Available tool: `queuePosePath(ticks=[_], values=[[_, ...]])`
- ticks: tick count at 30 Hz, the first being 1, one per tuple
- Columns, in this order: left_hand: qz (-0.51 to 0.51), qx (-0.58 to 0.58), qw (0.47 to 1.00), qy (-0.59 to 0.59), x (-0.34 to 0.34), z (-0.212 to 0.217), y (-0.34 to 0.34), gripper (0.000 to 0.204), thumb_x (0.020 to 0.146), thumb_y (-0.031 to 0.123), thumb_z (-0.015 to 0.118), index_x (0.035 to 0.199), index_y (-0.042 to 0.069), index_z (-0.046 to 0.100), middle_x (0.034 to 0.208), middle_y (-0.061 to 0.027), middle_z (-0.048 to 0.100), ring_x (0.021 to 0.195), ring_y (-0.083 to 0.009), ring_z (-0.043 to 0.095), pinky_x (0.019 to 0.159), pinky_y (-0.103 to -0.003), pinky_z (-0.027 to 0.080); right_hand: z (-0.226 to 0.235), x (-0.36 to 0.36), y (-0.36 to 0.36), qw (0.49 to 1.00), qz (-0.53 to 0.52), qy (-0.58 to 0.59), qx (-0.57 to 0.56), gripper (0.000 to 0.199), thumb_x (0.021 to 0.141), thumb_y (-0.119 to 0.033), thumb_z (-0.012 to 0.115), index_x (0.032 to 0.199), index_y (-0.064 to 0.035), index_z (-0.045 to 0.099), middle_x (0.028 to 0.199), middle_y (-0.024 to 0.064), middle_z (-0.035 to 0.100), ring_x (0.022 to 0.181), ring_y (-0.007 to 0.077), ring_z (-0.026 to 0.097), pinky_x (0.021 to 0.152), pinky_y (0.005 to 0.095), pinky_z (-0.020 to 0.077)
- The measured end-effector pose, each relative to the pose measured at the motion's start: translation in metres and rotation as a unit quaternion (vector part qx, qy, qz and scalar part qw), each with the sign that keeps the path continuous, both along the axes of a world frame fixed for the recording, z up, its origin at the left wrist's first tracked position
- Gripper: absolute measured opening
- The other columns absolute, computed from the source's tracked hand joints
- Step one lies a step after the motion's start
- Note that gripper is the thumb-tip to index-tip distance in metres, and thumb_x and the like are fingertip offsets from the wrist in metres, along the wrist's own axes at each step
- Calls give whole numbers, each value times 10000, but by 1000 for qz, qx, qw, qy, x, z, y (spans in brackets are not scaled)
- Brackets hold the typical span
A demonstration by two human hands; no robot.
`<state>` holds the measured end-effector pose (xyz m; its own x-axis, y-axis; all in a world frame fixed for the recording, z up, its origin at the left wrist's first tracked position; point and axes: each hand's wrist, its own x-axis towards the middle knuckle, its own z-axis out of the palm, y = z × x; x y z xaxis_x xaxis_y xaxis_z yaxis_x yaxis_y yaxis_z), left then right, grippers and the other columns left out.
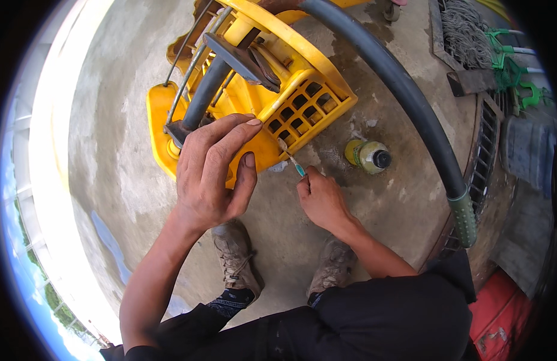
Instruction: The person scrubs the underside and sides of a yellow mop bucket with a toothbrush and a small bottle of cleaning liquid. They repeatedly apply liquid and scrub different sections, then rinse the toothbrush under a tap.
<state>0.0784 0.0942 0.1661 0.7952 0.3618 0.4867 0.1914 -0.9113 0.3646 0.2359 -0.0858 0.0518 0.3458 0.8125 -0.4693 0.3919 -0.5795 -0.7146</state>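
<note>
- Concrete floor: grey and stained, filling most of the frame, with a wet patch at centre
- Yellow mop wringer bucket: upper centre of the frame, tipped on its side on the floor, its grid-patterned wall facing lower right and grey metal rods running along its upper left
- Dark hose: a thick curve from top centre down to right of centre, ending in a green ribbed grip
- Mop head: grey strands, upper right, beside green plastic parts
- Shoes: a worn pair at lower centre, soles on the floor
- Left hand: centre left, fingers spread and laid flat against the bucket's yellow side, clamped on nothing
- Right hand: centre, fingers closed together around the handle of the toothbrush
- Small bottle: yellow-green with a dark cap, lying on the floor right of centre, near the bucket
- Toothbrush: pale with a teal handle, at centre, its head touching the lower edge of the grid wall
</note>
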Motion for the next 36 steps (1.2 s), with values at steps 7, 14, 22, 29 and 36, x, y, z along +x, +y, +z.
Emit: queuePosePath(ticks=[7,14,22,29,36], values=[[10,7,1000,-19,1,-3,-1,551,870,-76,761,1410,12,694,1338,-187,757,1187,-339,740,1009,-433,587,1,16,-6,907,-221,354,-61,283,1153,-221,478,1084,8,629,771,152,668,549,258,609,535,419,489],[6,6,1000,20,-1,5,-4,479,946,-89,711,1415,-54,620,1333,-261,725,1244,-407,719,1095,-481,573,19,5,44,732,-308,607,-23,259,1191,-224,385,1250,-23,539,767,88,596,537,148,476,476,299,344],[1,-1,1000,14,-2,8,-1,466,948,-99,702,1405,-59,616,1331,-269,721,1236,-411,721,1053,-474,593,16,5,61,727,-358,586,-9,237,1183,-223,447,1200,-40,597,777,101,682,529,207,612,461,323,438],[-1,0,1000,18,-5,9,-1,465,946,-92,708,1400,-49,616,1314,-264,728,1224,-398,727,1040,-467,599,36,-7,30,837,-256,481,-51,209,1188,-190,495,1264,-14,577,761,107,700,487,224,644,453,361,477],[0,-5,1000,15,-4,10,1,475,942,-73,727,1404,-23,627,1317,-245,735,1221,-384,729,1048,-466,590,43,33,26,987,-91,134,10,500,1146,-124,537,1630,-15,477,799,165,741,545,274,705,526,438,555]])
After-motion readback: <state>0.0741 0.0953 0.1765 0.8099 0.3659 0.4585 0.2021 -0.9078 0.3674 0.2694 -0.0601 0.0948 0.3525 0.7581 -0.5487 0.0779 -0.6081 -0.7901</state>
